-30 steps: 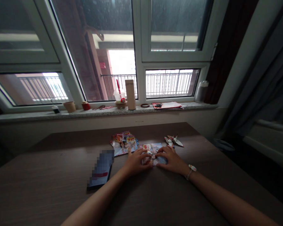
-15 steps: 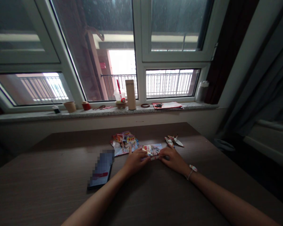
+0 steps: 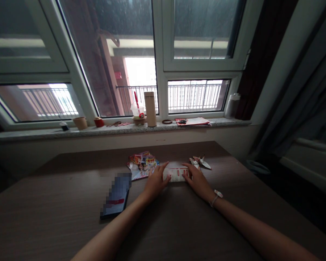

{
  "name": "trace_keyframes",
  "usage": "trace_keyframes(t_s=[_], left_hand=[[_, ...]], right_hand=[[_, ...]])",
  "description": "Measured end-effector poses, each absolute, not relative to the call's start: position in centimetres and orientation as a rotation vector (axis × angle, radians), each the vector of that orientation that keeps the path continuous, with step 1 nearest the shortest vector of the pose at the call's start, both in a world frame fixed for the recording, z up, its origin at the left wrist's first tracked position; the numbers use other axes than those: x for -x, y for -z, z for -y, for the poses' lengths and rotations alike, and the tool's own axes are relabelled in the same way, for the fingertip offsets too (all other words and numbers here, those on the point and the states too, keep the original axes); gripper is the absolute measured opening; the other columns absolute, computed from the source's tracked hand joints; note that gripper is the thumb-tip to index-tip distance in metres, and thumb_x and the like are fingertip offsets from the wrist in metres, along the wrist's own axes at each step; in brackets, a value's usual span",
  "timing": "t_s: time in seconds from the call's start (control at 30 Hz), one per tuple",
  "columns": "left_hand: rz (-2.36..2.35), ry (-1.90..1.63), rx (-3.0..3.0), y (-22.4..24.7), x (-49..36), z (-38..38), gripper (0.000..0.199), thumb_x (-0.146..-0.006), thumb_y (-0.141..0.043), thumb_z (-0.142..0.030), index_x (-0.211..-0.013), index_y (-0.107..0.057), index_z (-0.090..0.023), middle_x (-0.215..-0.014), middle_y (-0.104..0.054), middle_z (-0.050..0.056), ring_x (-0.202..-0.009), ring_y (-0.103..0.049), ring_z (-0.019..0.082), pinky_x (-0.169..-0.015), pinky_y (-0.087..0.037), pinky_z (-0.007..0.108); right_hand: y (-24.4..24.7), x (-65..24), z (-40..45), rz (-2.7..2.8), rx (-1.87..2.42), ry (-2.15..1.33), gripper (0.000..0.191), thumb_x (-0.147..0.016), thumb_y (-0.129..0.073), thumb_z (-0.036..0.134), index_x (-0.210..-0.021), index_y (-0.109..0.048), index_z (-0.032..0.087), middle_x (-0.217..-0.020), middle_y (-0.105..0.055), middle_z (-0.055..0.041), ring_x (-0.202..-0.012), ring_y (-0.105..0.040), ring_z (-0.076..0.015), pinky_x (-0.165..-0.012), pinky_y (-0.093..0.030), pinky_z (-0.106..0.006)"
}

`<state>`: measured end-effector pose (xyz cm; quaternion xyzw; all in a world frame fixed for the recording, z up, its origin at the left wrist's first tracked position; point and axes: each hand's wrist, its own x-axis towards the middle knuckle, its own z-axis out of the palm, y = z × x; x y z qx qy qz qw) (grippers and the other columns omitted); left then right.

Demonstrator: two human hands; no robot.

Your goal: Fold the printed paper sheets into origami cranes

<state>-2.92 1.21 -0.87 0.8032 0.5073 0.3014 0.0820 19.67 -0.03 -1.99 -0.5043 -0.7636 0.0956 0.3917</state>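
A folded strip of printed paper (image 3: 176,174), white with red marks, lies between my hands on the dark table. My left hand (image 3: 157,178) grips its left end, thumb in front and fingers behind. At the right end my right hand (image 3: 197,178) holds it the same way, a bracelet on that wrist. Just left of my left hand is a pile of colourful printed sheets (image 3: 141,166). Behind my right hand sit folded paper figures (image 3: 201,162), their shapes partly hidden by each other.
A phone (image 3: 116,195) lies left of my left forearm. Along the stone windowsill (image 3: 119,129) stand a tan flask (image 3: 150,109), a plastic cup with a red straw (image 3: 137,110), a paper cup (image 3: 80,123), scissors (image 3: 182,121) on papers, and a white bottle (image 3: 233,106).
The paper between my hands showed a colourful printed face before; now a whiter side with red marks faces up. My hands have shifted to its two ends.
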Motion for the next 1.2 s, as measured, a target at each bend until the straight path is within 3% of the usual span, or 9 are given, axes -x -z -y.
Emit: trace_keyframes(t_s=[0.07,0.2,0.33,0.47,0.7,0.9,1.2], left_hand=[[-1.513,-0.873,-2.45,1.2,2.9,-1.3,0.05,-0.086,-0.062,-0.027,-0.136,-0.053,-0.029,-0.127,-0.056,0.01,-0.116,-0.056,0.025,-0.105,-0.041,0.046],[-1.504,-0.818,-2.537,1.7,2.9,-1.2,0.026,-0.093,-0.054,-0.031,-0.114,-0.07,-0.029,-0.129,-0.053,0.01,-0.116,-0.055,0.025,-0.106,-0.038,0.051],[-1.566,-0.732,-2.554,1.8,2.9,-0.8,0.024,-0.096,-0.051,-0.032,-0.111,-0.07,-0.031,-0.132,-0.058,0.007,-0.125,-0.05,0.027,-0.113,-0.02,0.064],[-1.544,-0.636,-2.586,1.4,2.8,-0.4,0.028,-0.099,-0.045,-0.031,-0.115,-0.067,-0.031,-0.132,-0.062,0.004,-0.131,-0.046,0.026,-0.116,-0.008,0.066],[-1.516,-0.645,-2.617,0.7,2.9,0.1,0.028,-0.099,-0.045,-0.028,-0.114,-0.068,-0.028,-0.124,-0.066,0.004,-0.121,-0.056,0.021,-0.12,-0.012,0.057],[-1.552,-0.582,-2.604,0.6,2.9,-0.2,0.03,-0.099,-0.043,-0.028,-0.116,-0.068,-0.027,-0.125,-0.065,0.006,-0.119,-0.057,0.023,-0.118,-0.015,0.059],[-1.561,-0.602,-2.585,0.7,2.7,-0.5,0.033,-0.1,-0.039,-0.03,-0.116,-0.068,-0.026,-0.124,-0.065,0.006,-0.118,-0.056,0.022,-0.118,-0.015,0.058]], right_hand=[[2.0,-19.5,0.0,1.969,1.286,-0.208,0.033,-0.093,-0.05,0.022,-0.125,-0.058,0.023,-0.118,-0.058,-0.0106,-0.105,-0.059,-0.0234,-0.096,-0.048,-0.042],[1.9,-19.4,0.3,2.053,1.281,-0.086,0.023,-0.096,-0.048,0.023,-0.105,-0.069,0.022,-0.122,-0.057,-0.0122,-0.11,-0.057,-0.0244,-0.099,-0.046,-0.043],[2.1,-19.6,0.5,2.151,1.263,-0.045,0.023,-0.097,-0.048,0.03,-0.105,-0.07,0.023,-0.119,-0.063,-0.0101,-0.116,-0.055,-0.0255,-0.102,-0.043,-0.046],[2.2,-19.6,0.5,2.202,1.261,-0.043,0.024,-0.097,-0.05,0.031,-0.11,-0.069,0.024,-0.117,-0.065,-0.0078,-0.12,-0.053,-0.0251,-0.106,-0.039,-0.045],[1.7,-19.6,0.9,2.198,1.279,-0.054,0.026,-0.096,-0.052,0.036,-0.11,-0.07,0.024,-0.106,-0.065,-0.0078,-0.104,-0.058,-0.0223,-0.1,-0.043,-0.041],[2.1,-19.6,0.7,2.219,1.281,-0.017,0.029,-0.098,-0.048,0.034,-0.117,-0.067,0.026,-0.121,-0.062,-0.0087,-0.113,-0.056,-0.0246,-0.101,-0.044,-0.043],[2.2,-19.4,0.6,2.221,1.309,0.026,0.03,-0.099,-0.045,0.035,-0.118,-0.067,0.027,-0.116,-0.063,-0.0092,-0.111,-0.057,-0.0241,-0.098,-0.046,-0.042]])
